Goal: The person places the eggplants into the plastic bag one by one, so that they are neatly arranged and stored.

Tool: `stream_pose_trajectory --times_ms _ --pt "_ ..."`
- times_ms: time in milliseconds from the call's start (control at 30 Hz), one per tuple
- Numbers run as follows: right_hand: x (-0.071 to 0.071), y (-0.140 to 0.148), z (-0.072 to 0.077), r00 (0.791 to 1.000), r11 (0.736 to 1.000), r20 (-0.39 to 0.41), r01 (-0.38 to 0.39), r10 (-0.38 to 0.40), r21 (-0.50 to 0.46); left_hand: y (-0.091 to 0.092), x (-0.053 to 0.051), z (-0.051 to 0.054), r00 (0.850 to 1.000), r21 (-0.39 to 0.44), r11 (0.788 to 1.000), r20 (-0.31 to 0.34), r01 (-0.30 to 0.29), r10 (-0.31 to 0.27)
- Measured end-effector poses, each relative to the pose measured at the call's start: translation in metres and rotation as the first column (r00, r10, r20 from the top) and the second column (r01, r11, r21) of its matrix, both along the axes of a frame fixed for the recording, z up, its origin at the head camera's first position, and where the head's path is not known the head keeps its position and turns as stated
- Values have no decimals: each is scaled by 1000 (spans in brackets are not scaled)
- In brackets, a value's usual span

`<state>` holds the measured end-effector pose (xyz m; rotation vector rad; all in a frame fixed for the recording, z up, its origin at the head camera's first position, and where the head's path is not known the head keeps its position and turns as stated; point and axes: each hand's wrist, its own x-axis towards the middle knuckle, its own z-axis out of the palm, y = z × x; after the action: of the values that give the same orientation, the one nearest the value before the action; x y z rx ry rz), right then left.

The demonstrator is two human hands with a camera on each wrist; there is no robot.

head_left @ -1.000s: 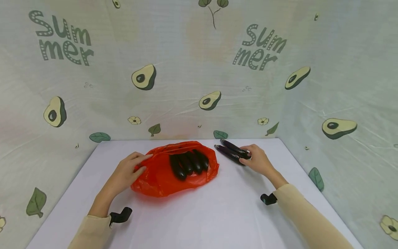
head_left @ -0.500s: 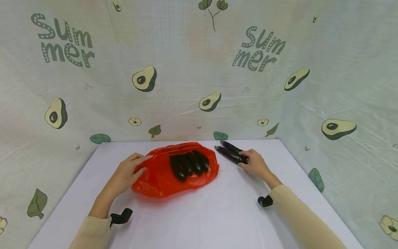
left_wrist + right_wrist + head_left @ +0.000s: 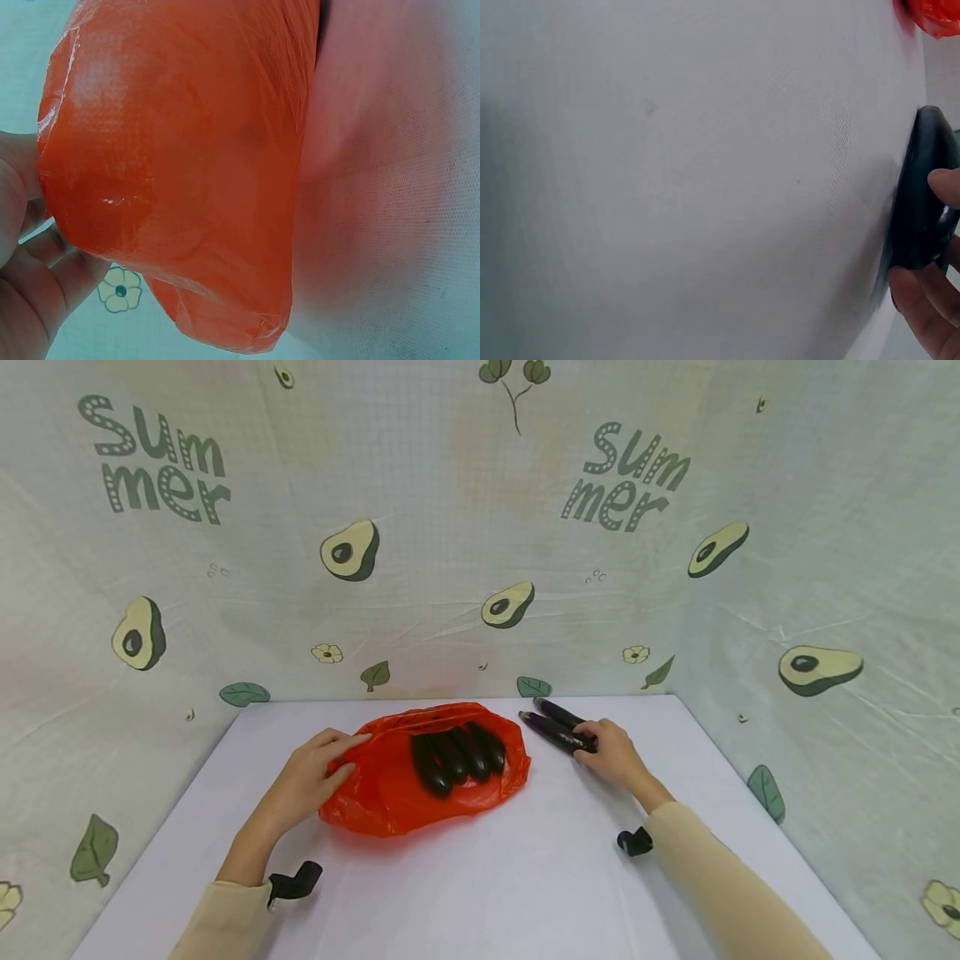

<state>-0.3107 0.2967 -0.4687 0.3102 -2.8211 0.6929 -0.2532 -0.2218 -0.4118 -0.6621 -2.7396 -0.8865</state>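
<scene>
In the head view, a red plastic bag (image 3: 378, 785) lies with its mouth spread on the table. Several dark purple eggplants (image 3: 432, 766) sit side by side in it. My left hand (image 3: 311, 774) holds the bag's left edge between thumb and fingers; the left wrist view shows the fingertips partly behind the red film. Two more eggplants lie to the right of the bag. My right hand (image 3: 613, 754) grips the near end of the front eggplant (image 3: 551, 729), which rests on the table. The rear eggplant (image 3: 558, 712) lies alongside, its near end hidden by the hand.
A white table (image 3: 480, 893) carries everything. Light cloth (image 3: 420, 635) printed with avocados, leaves and lettering walls off the back and both sides. A black wrist camera (image 3: 296, 881) hangs by the left sleeve, another black camera (image 3: 635, 842) by the right.
My right hand has shifted slightly left and nearer over the last second, from the ends of both eggplants to the front one. The left hand and the bag have stayed put.
</scene>
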Motion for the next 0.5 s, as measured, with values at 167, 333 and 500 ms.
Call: stream_pose_trajectory --times_ms 167,333,500 --pt "-1 -4 2 999 1000 42 -24 24 12 -2 1 -1 1000 -5 1000 22 -6 6" --pt "1 -4 6 997 999 72 -29 27 29 -2 0 -2 1000 -10 1000 10 -3 3" --pt "1 -3 9 995 999 92 -36 34 26 -2 -2 -3 1000 -6 1000 2 -1 1"
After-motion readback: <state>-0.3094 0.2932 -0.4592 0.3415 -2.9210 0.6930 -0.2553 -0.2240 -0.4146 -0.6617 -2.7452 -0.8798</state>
